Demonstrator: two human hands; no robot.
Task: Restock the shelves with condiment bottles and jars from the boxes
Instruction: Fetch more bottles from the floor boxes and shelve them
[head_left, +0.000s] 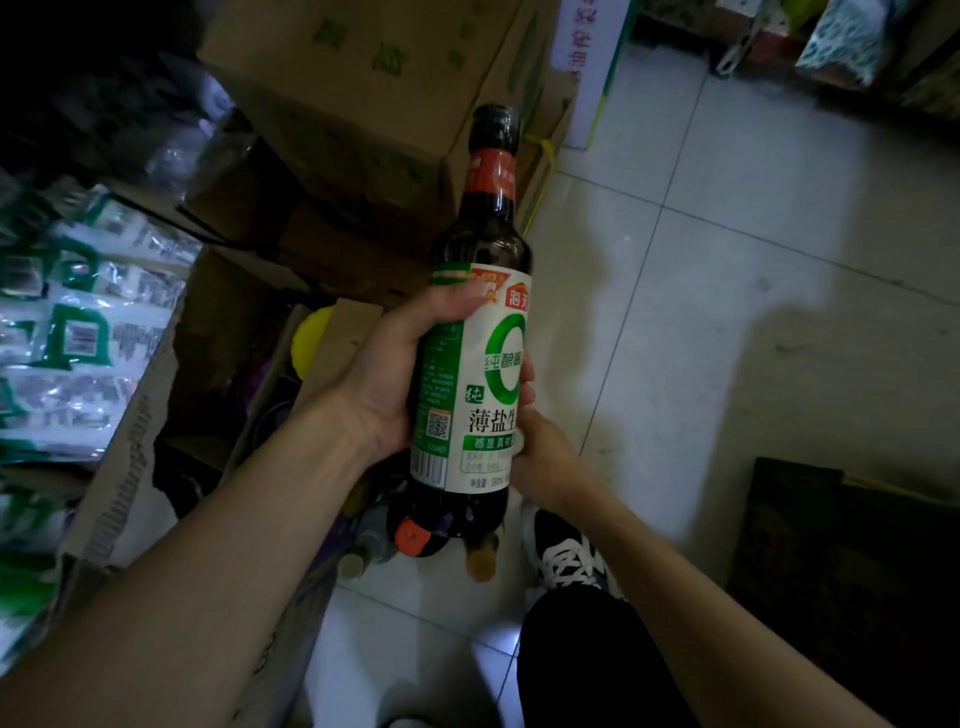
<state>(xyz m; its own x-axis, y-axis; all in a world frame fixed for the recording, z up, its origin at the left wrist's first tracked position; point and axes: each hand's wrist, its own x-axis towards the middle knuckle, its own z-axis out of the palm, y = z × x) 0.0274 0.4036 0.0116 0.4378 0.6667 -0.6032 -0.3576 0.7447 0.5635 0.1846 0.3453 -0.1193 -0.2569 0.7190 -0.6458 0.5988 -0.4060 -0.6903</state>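
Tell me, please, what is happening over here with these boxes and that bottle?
A person is holding a dark soy sauce bottle with both hands: the left hand wraps its labelled body, and the right hand grips lower down on the far side. The bottle is upright, cap on, lifted above a few other bottles standing on the tiled floor. Cardboard boxes are stacked behind it.

Dim room; pale tiled floor (727, 322); stacked cardboard cartons (363, 104) left; dark mat (841, 571) right
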